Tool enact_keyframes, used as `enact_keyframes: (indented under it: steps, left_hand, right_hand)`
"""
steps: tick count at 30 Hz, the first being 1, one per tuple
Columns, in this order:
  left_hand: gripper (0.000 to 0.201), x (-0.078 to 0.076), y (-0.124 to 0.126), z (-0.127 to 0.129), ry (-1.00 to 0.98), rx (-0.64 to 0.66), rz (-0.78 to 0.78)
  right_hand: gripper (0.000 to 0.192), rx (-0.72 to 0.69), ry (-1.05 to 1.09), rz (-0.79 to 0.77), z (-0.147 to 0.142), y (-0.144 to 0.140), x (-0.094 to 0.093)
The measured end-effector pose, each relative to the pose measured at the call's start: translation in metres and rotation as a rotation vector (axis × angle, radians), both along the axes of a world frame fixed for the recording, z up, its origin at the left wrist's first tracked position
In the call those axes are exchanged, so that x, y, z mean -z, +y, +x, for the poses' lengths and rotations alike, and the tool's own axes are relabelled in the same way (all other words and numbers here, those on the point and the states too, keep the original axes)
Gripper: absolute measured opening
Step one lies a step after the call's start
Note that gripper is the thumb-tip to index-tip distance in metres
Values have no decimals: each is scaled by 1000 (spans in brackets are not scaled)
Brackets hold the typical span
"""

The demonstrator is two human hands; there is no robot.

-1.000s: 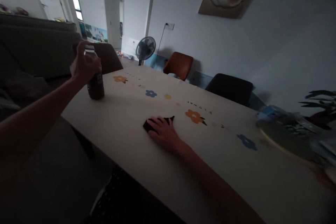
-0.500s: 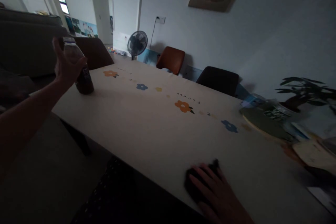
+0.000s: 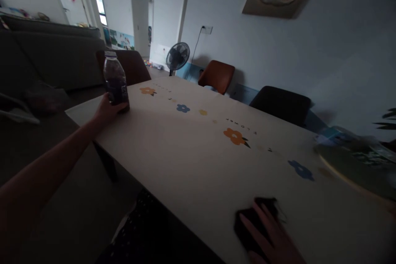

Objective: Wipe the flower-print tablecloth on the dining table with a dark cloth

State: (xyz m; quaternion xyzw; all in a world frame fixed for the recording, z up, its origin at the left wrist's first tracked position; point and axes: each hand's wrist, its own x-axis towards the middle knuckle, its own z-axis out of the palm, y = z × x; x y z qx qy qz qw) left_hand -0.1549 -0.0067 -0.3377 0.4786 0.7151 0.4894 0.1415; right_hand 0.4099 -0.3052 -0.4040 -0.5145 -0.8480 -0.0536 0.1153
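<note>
Left hand (image 3: 107,109) sits low at the base of the clear plastic bottle of dark liquid (image 3: 115,80) now; half a second ago it was up around the shoulder. Bottle's standing roughly upright, long axis vertical, at the left end of the white, flower-printed table cover (image 3: 185,152). It's gripped between thumb and fingers as far as I can see, though the far side is hidden. Right hand (image 3: 276,244) is well apart from it, down at the near right, fingers straight and spread over a bunched black cloth (image 3: 257,218) lying on the cover.

Writing-wise: pale print on the bottle, too small and dim to read, so no brand from me. Cover says "FLOWER", upside down from this seat, just beyond the big orange printed flower (image 3: 234,136). Lettering by the farther orange flower (image 3: 147,90) is too faint.
</note>
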Motion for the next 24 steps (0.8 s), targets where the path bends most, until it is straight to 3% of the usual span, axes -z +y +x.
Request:
enact_keyframes:
  steps: [6,9,13,16,19,24]
  left_hand:
    - [63,1,-1,0,16,-48,2]
    - [62,2,0,0,14,-57,14]
    - [62,6,3,-3,-46,-6,74]
    - [61,12,7,-7,-195,72,165]
    - [61,19,11,-12,-311,139,184]
    - [64,27,18,-18,-328,159,154]
  right_hand:
    - [48,-358,-24,-30,-128,114,-37]
    - [49,-396,-101,-119,-195,171,-51]
    - [53,-351,-137,-228,-276,241,-63]
    - [52,-278,-117,-296,-320,287,-69]
    - [52,-171,-85,-306,-345,326,-70]
    - [56,84,-17,-305,-357,367,-68]
